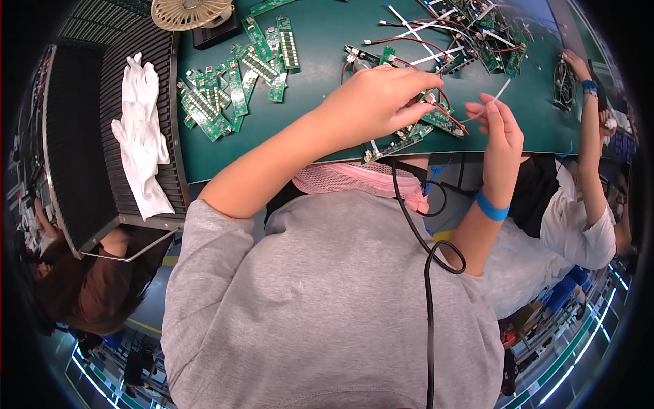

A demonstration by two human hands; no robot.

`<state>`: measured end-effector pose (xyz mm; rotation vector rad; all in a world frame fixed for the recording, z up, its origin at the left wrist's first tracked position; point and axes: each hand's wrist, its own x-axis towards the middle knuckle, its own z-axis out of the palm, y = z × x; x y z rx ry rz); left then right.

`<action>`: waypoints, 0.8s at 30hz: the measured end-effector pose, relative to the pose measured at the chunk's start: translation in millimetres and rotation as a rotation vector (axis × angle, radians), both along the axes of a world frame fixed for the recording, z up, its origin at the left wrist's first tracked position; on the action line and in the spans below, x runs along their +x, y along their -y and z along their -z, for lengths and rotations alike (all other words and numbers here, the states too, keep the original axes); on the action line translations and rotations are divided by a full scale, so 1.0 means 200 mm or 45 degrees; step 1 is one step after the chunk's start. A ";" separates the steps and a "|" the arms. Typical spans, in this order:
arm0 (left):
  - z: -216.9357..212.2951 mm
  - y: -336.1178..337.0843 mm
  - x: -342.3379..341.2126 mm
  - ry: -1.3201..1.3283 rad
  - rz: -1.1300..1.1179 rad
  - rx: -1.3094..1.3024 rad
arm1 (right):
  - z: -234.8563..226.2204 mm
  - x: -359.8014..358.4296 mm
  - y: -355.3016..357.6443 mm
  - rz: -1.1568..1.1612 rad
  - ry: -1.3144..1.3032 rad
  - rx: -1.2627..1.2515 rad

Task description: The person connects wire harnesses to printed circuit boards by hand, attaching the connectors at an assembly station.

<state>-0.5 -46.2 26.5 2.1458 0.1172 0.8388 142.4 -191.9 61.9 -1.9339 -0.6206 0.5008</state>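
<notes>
My left hand (392,99) reaches over several green circuit boards near the table's front edge. Its index finger and thumb are apart; the other fingers are mostly hidden. Just beyond the thumb lies a green circuit board (446,123) with a red-and-black wire (446,99) next to it. My right hand (503,129), with a blue wristband, is closed on a thin white ribbon cable (505,87). The cable's blue end sticks up past the fingertips, and its other part runs toward the board. Another board (402,144) lies below my left hand.
A tangled pile of wired boards (477,34) sits at the far right of the green table (327,88). Loose boards (235,85) lie at the left, below a fan (191,12). White gloves (143,136) rest on a black rack (174,123). A co-worker's hand (578,65) is at right.
</notes>
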 end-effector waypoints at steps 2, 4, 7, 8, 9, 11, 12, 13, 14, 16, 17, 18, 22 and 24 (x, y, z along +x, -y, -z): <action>0.00 0.01 0.00 0.000 0.006 -0.003 | -0.01 -0.02 -0.02 -0.089 -0.064 0.148; -0.01 0.00 0.00 -0.013 0.009 -0.051 | -0.02 -0.01 -0.03 -0.113 -0.041 0.174; -0.02 0.00 -0.01 -0.042 0.041 -0.241 | -0.03 -0.01 -0.03 -0.199 -0.186 0.253; -0.03 0.00 -0.01 -0.042 0.044 -0.241 | -0.05 -0.02 -0.03 -0.261 -0.355 0.305; -0.04 0.00 -0.02 -0.067 0.058 -0.361 | -0.07 -0.04 -0.03 -0.313 -0.438 0.220; -0.06 -0.02 -0.03 -0.110 0.110 -0.512 | -0.07 -0.06 -0.05 -0.404 -0.589 0.116; -0.06 -0.02 -0.04 -0.110 0.107 -0.512 | -0.08 -0.06 -0.05 -0.406 -0.589 0.116; -0.07 -0.03 -0.04 -0.122 0.162 -0.709 | -0.08 -0.06 -0.05 -0.442 -0.661 0.073; -0.07 -0.03 -0.04 -0.133 0.217 -0.907 | -0.09 -0.06 -0.05 -0.478 -0.733 0.030; -0.06 -0.03 -0.03 -0.078 0.248 -1.009 | -0.11 -0.07 -0.05 -0.515 -0.732 0.015; -0.05 -0.03 -0.03 -0.021 0.280 -1.109 | -0.13 -0.08 -0.06 -0.560 -0.700 -0.020; -0.05 -0.03 -0.02 -0.022 0.280 -1.109 | -0.13 -0.09 -0.06 -0.604 -0.668 -0.055; -0.04 -0.02 -0.01 0.122 0.348 -1.287 | -0.13 -0.12 -0.07 -0.575 -0.625 0.007; -0.04 -0.02 -0.01 0.160 0.369 -1.327 | -0.10 -0.12 -0.08 -0.732 -0.252 0.129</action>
